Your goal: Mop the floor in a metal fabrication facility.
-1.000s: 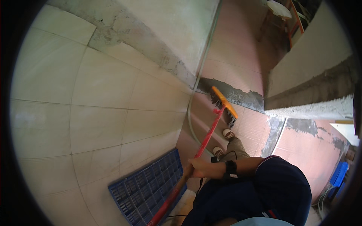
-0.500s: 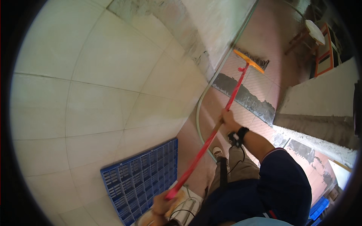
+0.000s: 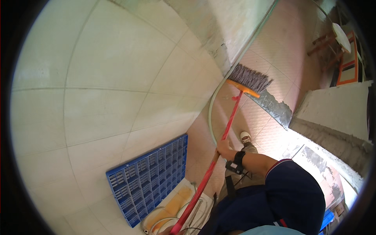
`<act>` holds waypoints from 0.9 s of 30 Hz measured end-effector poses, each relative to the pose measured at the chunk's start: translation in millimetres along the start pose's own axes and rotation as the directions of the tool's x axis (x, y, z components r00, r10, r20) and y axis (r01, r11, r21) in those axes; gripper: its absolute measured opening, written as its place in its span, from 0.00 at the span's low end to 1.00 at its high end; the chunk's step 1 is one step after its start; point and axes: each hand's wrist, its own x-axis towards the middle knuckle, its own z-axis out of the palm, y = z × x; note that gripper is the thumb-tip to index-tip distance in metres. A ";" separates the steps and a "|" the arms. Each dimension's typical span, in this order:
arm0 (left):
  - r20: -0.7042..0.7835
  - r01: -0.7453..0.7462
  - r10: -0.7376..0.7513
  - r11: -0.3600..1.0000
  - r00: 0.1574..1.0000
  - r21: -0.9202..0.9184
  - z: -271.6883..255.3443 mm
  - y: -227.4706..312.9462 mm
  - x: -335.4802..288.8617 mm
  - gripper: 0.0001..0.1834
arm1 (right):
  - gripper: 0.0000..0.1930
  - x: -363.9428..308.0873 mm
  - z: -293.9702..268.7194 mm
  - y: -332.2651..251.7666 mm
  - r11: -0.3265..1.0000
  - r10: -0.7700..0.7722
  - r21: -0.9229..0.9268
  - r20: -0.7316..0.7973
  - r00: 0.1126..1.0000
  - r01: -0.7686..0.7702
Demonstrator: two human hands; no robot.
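A mop (image 3: 204, 180) with a long red handle slants across the view. Its orange head (image 3: 243, 88) rests on the floor, and the grey strands (image 3: 250, 77) fan out on the far side. Partway down the handle, my right hand (image 3: 224, 149) is closed round the pole, with a black band and a small device on that wrist. My left hand (image 3: 167, 230) grips near the handle's lower end, mostly cut off by the bottom edge of the picture. One shoe (image 3: 245, 137) shows on the floor to the right of the handle.
A pale hose (image 3: 212, 113) runs along the tiled wall (image 3: 105, 105). A blue plastic pallet (image 3: 149, 176) leans against that wall, beside coiled tubing (image 3: 156, 223). At right stand a rough low wall (image 3: 333, 107), a stool (image 3: 341, 37) and an orange-framed panel (image 3: 347, 70).
The mop head has come back toward me across the grey floor strip, and its strands now trail out beyond it. Both hands have moved down and nearer. A shoe has stepped forward.
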 end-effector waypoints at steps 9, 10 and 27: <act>-0.896 -0.432 0.177 0.901 0.407 -0.019 -73.5 140.4 -9.1 0.08 | 0.04 -42.8 0.1 -70.0 0.818 -0.152 0.550 0.494 0.856 -0.172; -0.895 -0.510 0.371 0.835 0.246 0.206 -80.5 156.7 0.3 0.11 | 0.03 -36.8 -1.6 -84.6 0.698 -0.184 0.689 0.435 0.882 -0.195; -0.739 -0.745 0.667 0.542 0.097 0.390 -150.2 300.2 85.3 0.21 | 0.06 -33.5 -90.7 -121.2 0.437 -0.283 0.899 0.110 0.953 0.026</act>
